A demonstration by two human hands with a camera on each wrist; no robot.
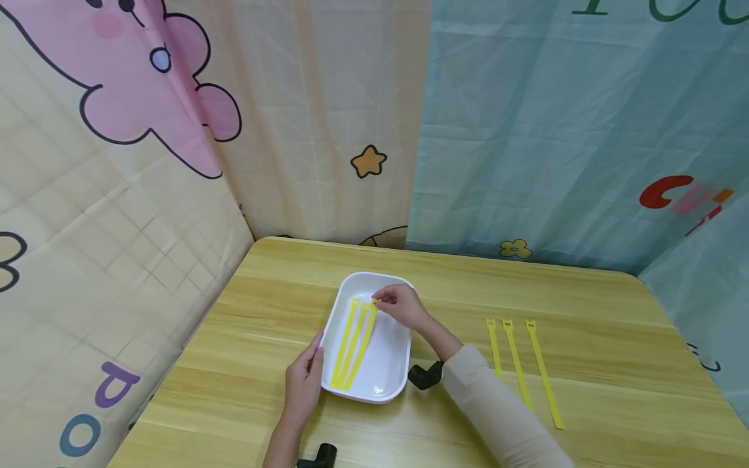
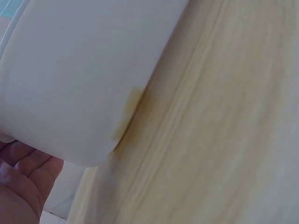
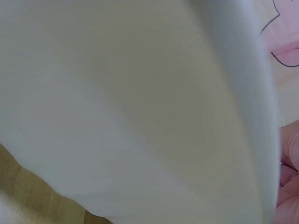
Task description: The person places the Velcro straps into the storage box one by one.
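Note:
A white tray (image 1: 386, 364) sits on the table with several yellow cable ties inside, slanting side by side along its left half. My left hand (image 1: 304, 377) grips the tray's left side, thumb at the rim; in the left wrist view the fingers (image 2: 35, 168) lie against its outer wall. Over the tray's far right part, my right hand (image 1: 400, 304) pinches the head end of the rightmost yellow cable tie (image 1: 363, 344) there. The right wrist view is mostly filled by a blurred white surface, with part of the hand (image 3: 288, 177) at its right edge.
To the right, three more yellow cable ties (image 1: 544, 374) lie spaced apart on the wooden table (image 1: 620, 364), two partly hidden by the right sleeve (image 1: 497, 403). Black wrist devices (image 1: 426, 376) show by both forearms. Printed curtains (image 1: 316, 130) hang behind the table.

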